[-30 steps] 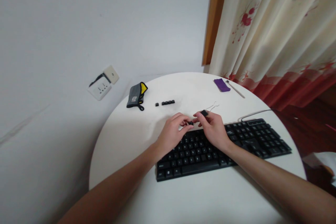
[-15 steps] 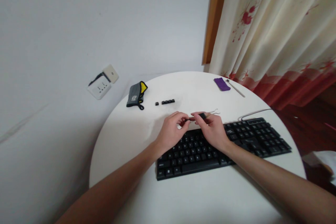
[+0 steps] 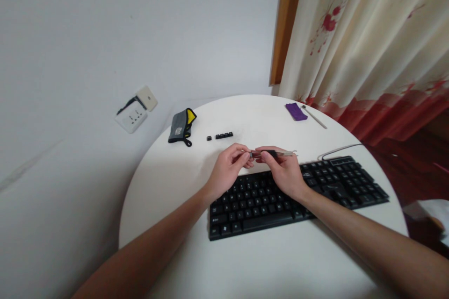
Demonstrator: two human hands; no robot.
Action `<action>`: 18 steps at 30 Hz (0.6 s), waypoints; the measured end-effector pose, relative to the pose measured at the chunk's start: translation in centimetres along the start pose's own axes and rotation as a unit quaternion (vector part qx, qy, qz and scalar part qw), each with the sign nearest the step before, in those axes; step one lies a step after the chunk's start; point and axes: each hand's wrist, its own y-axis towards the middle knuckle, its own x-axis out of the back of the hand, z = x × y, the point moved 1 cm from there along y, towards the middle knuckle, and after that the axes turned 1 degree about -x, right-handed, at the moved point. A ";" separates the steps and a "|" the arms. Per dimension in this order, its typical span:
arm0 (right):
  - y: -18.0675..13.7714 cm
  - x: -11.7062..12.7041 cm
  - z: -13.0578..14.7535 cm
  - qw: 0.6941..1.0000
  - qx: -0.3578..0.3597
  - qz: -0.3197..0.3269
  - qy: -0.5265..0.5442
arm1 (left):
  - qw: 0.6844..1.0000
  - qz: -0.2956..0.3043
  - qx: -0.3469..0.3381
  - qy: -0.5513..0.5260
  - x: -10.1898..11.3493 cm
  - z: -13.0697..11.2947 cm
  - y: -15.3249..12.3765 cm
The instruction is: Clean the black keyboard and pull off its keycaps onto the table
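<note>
My right hand (image 3: 286, 170) is closed around the black middle of a wire keycap puller (image 3: 270, 153), whose wire ends stick out on both sides. The puller lies nearly level above the back edge of a black keyboard (image 3: 268, 222). At its left end my left hand (image 3: 228, 166) pinches a small dark grey piece the size of a keycap (image 3: 250, 154), partly hidden by the fingers. Behind my left hand, several loose black keycaps (image 3: 223, 135) stand in a short row on the table, with one single keycap (image 3: 209, 138) just left of them.
A grey and yellow folded cloth (image 3: 180, 126) lies at the back left of the round white table (image 3: 157, 196). At the back right are a purple cloth (image 3: 296, 111) and a thin brush (image 3: 315, 117). The keyboard's cable (image 3: 340, 150) runs off the right edge. A wall borders the left.
The keycap puller has turned to lie more level, and more of its left end shows between my hands. My left fingers have shifted slightly up and now grip near its tip.
</note>
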 end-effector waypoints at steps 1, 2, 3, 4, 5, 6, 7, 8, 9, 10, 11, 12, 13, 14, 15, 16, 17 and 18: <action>0.0 0.0 -0.1 1.000 0.006 -0.001 0.002 | 1.000 -0.001 0.006 -0.016 0.0 -0.1 0.1; 0.0 0.0 -0.2 1.000 0.010 -0.002 0.005 | 0.999 -0.002 0.012 -0.032 0.0 -0.1 0.1; 0.1 0.0 -0.2 1.000 0.012 -0.004 0.009 | 0.999 -0.003 0.017 -0.048 0.0 -0.1 0.1; 0.1 0.0 -0.3 1.000 0.014 -0.007 0.013 | 0.998 -0.003 0.023 -0.066 -0.1 -0.1 0.1; 0.1 0.0 -0.3 1.000 0.015 -0.011 0.017 | 0.996 -0.005 0.031 -0.087 -0.1 -0.1 0.1; 0.1 0.0 -0.4 1.000 0.015 -0.015 0.020 | 0.993 -0.006 0.040 -0.109 -0.2 -0.1 0.1; 0.1 0.0 -0.4 0.999 0.013 -0.018 0.023 | 0.990 -0.006 0.050 -0.132 -0.2 0.0 0.1; 0.1 0.0 -0.5 0.999 0.011 -0.020 0.024 | 0.987 -0.007 0.061 -0.152 -0.2 0.0 0.1; 0.0 0.0 -0.5 1.000 0.009 -0.019 0.023 | 0.983 -0.008 0.072 -0.169 -0.2 0.0 0.1; 0.0 0.0 -0.5 1.000 0.008 -0.016 0.018 | 0.980 -0.009 0.082 -0.182 -0.2 0.0 0.1; 0.0 0.0 -0.5 1.000 0.011 -0.012 0.010 | 0.977 -0.012 0.091 -0.193 -0.2 0.0 0.1; -0.1 0.0 -0.5 1.000 0.016 -0.006 0.000 | 0.974 -0.016 0.099 -0.202 -0.1 0.0 0.1; -0.1 0.0 -0.5 1.000 0.023 0.001 -0.010 | 0.971 -0.023 0.106 -0.211 0.0 0.1 0.2; -0.1 0.0 -0.5 0.999 0.030 0.008 -0.018 | 0.969 -0.032 0.112 -0.218 0.0 0.1 0.2; -0.1 0.0 -0.4 0.999 0.036 0.013 -0.023 | 0.967 -0.043 0.116 -0.222 0.1 0.2 0.2; -0.2 0.0 -0.3 0.999 0.042 0.015 -0.028 | 0.967 -0.057 0.117 -0.221 0.1 0.2 0.2; -0.2 0.0 -0.3 0.998 0.045 0.013 -0.033 | 0.967 -0.069 0.117 -0.217 0.1 0.2 0.2; -0.2 0.0 -0.2 0.998 0.048 0.008 -0.041 | 0.967 -0.081 0.114 -0.212 0.1 0.3 0.2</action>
